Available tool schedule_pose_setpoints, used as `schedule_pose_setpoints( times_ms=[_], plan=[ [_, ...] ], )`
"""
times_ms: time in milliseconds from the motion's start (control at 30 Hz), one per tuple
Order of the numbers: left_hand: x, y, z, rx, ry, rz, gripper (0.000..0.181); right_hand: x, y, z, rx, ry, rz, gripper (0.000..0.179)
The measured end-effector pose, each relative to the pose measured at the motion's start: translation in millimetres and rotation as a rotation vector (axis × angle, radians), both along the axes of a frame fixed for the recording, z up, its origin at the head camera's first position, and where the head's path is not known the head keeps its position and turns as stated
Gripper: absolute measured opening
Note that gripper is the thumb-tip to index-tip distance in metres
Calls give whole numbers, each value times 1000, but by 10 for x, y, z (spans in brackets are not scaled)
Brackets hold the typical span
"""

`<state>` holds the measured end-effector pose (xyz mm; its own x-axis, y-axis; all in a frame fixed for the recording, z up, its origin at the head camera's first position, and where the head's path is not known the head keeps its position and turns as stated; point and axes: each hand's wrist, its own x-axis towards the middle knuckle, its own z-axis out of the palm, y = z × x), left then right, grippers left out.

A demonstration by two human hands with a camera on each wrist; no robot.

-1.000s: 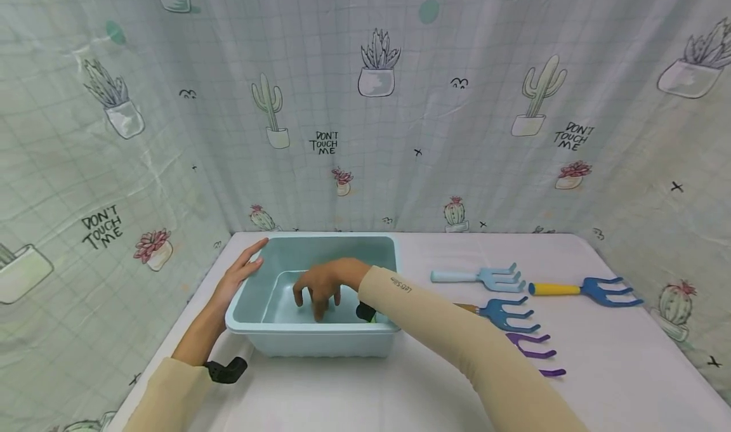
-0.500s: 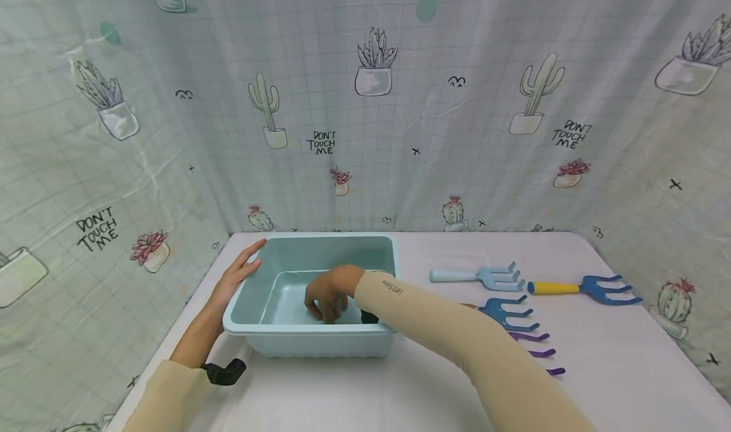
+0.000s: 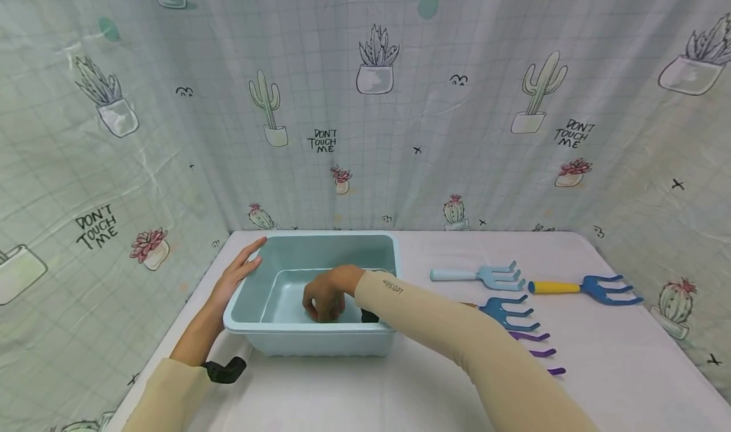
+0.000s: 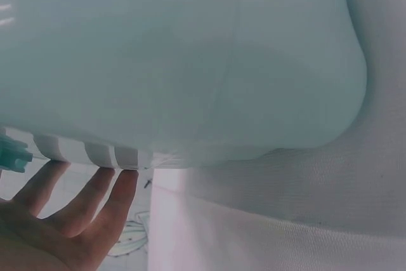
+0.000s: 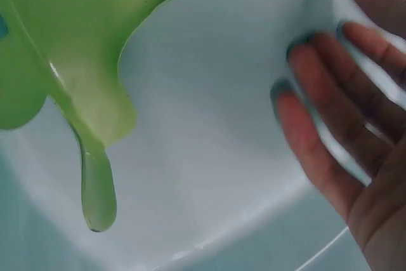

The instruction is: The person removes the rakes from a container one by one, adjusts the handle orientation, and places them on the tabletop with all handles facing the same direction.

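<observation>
A pale blue plastic basin (image 3: 320, 342) stands on the table, left of centre. My left hand (image 3: 228, 285) rests against its left side, fingertips on the rim. In the left wrist view its straight fingers (image 4: 111, 211) touch the basin edge from beneath. My right hand (image 3: 325, 295) reaches down inside the basin, fingers bent downward in the head view. The right wrist view shows a green garden hand rake (image 5: 82, 42) with rounded tines on the basin floor. There the fingers (image 5: 330, 96) look loosely straight and spread beside the rake's handle end, which leaves the frame.
Right of the basin lie several garden hand rakes: a light blue one (image 3: 482, 276), a blue one with a yellow handle (image 3: 582, 289), another blue one (image 3: 505, 313) and a purple one (image 3: 539, 353), partly hidden by my right sleeve (image 3: 457, 333). A cactus-print curtain (image 3: 417, 184) surrounds the table.
My right hand has shifted slightly right and lower inside the basin, and its fingers have drawn closer together. The left hand stays at the basin's side.
</observation>
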<state>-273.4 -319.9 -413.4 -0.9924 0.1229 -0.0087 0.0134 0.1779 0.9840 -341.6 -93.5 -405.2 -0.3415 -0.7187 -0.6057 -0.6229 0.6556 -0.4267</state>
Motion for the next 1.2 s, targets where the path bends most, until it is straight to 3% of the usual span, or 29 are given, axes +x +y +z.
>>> schedule_pose_setpoints(
  times_ms=[133,533,767,933,1200],
  plan=[
    [3,-6,-3,6,-2,0,57,1,-21,5,17,-92,0,13],
    [20,-2,4,-1,4,7,57,20,-32,44,87,-169,61,16],
    [33,7,13,-18,0,17,57,26,-34,67,80,-165,82,13],
    [26,0,4,-9,-9,16,57,6,-27,71,54,-151,31,8],
    [11,0,-2,10,-9,5,59,-47,3,44,-13,-7,-32,10]
  ],
)
